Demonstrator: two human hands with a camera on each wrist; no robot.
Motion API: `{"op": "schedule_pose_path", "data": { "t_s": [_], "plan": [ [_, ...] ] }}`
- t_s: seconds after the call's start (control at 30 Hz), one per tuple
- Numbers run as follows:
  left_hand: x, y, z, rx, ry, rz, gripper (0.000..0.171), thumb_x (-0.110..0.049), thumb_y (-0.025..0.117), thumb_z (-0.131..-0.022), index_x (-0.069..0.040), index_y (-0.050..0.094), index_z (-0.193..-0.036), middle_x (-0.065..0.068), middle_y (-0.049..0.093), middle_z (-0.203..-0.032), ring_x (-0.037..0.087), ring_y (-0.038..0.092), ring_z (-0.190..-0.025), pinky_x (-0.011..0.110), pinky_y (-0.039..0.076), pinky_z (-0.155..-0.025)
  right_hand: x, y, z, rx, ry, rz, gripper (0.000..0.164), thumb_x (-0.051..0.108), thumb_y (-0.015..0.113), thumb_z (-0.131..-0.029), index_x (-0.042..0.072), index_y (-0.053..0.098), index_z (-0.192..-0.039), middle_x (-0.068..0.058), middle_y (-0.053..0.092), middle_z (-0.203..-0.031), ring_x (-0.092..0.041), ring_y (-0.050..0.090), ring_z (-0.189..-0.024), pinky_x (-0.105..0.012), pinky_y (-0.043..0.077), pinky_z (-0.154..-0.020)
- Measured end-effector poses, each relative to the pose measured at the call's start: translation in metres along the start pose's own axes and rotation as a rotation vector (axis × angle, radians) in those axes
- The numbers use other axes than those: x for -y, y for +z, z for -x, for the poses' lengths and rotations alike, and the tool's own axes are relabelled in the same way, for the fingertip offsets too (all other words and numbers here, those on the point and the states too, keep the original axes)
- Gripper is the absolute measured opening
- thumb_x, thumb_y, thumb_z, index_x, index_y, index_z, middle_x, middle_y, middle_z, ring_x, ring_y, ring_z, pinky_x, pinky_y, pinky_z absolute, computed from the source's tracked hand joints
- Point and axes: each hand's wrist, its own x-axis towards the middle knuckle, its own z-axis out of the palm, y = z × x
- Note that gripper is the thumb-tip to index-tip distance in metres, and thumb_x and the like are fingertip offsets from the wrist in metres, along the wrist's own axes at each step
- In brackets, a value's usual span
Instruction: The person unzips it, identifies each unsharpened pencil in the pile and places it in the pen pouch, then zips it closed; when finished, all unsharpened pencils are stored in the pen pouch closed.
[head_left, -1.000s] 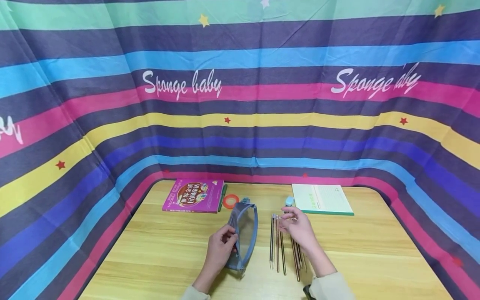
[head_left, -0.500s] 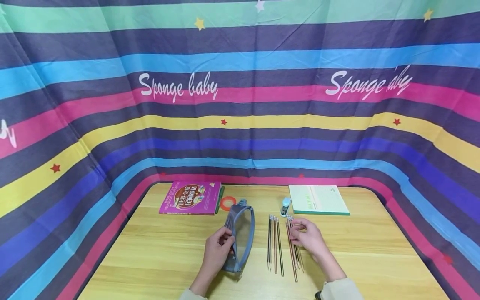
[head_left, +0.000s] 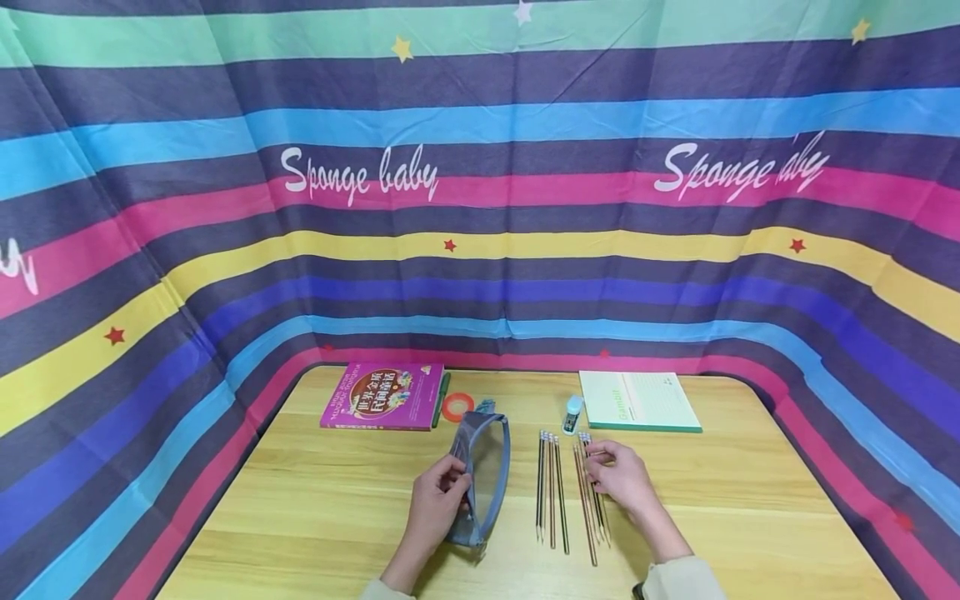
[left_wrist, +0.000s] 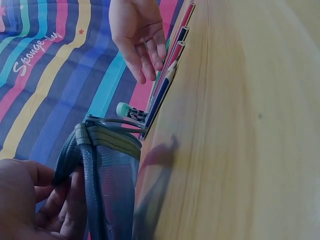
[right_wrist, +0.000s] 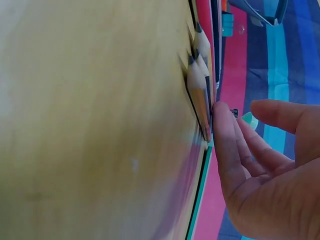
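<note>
My left hand (head_left: 438,496) pinches the near side of a grey-blue mesh pencil case (head_left: 487,454), whose zipped mouth gapes toward the right. In the left wrist view, thumb and fingers hold the fabric edge of the case (left_wrist: 115,175). My right hand (head_left: 622,475) is at the upper part of the right-hand group of pencils (head_left: 586,508). In the right wrist view its fingers reach along the pencils (right_wrist: 199,87), with the thumb held well apart. Another group of pencils (head_left: 552,492) lies between that group and the case. All the pencils point toward me.
Behind the pencils is a glue stick (head_left: 572,414) with a light blue cap. A white-and-green notebook (head_left: 641,402) lies back right. A purple book (head_left: 386,396) lies back left, beside a red-orange tape ring (head_left: 458,407). A striped curtain (head_left: 510,292) surrounds the wooden table (head_left: 315,517).
My right hand has come down and right, from in front of the glue stick to the right-hand pencils. The glue stick now shows fully. The left hand keeps its hold on the case.
</note>
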Motion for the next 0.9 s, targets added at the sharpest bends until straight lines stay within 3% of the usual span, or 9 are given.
{"op": "schedule_pose_path", "data": {
  "t_s": [0.4, 0.77, 0.9],
  "plan": [
    [0.0, 0.003, 0.0, -0.012, 0.02, -0.001, 0.006, 0.004, 0.065, -0.092, -0.001, 0.067, -0.092, 0.014, 0.067, -0.081, 0.006, 0.057, -0.058, 0.022, 0.057, -0.051, -0.002, 0.004, 0.002, 0.016, -0.001, 0.042, 0.026, -0.002, 0.065, -0.092, -0.012, 0.067, -0.116, -0.017, 0.072, -0.089, -0.021, 0.065, -0.066, -0.032, 0.062, -0.055],
    [-0.001, 0.003, 0.001, -0.007, -0.01, 0.003, 0.004, 0.001, 0.068, -0.092, 0.002, 0.067, -0.096, 0.011, 0.066, -0.081, 0.006, 0.056, -0.059, 0.021, 0.056, -0.051, 0.002, 0.01, 0.004, 0.042, -0.003, 0.035, 0.032, -0.01, 0.066, -0.088, -0.013, 0.064, -0.12, -0.016, 0.071, -0.09, -0.021, 0.068, -0.065, -0.035, 0.064, -0.058],
    [-0.001, 0.004, 0.0, -0.008, -0.01, -0.045, 0.004, 0.002, 0.066, -0.093, 0.004, 0.066, -0.096, 0.012, 0.066, -0.081, 0.005, 0.054, -0.059, 0.021, 0.056, -0.05, 0.003, 0.013, 0.005, 0.056, -0.021, 0.054, 0.034, -0.012, 0.067, -0.087, -0.013, 0.063, -0.121, -0.015, 0.071, -0.089, -0.021, 0.068, -0.063, -0.034, 0.063, -0.056]
  ]
}}
